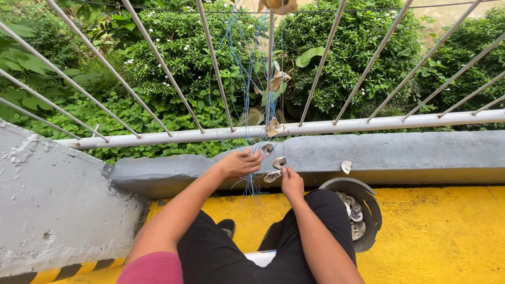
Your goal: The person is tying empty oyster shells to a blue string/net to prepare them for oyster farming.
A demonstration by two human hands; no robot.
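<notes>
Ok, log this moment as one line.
left hand pinching blue strings | right hand at shell on strings | bucket of shells by right knee | railing ahead

Blue strings (247, 79), grey-white shells (279, 162), white railing (336, 127), grey ledge (400, 152), yellow floor (442, 236), black trousers (221, 252), dark grey bucket (363, 192), green bushes (173, 58).

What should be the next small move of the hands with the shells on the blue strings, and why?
Probably the right hand should pull the shell snug against the blue strings, while the left hand keeps them gathered. Both hands are already at the strings, shells hang tied above, and more wait in the dark bucket.
</notes>
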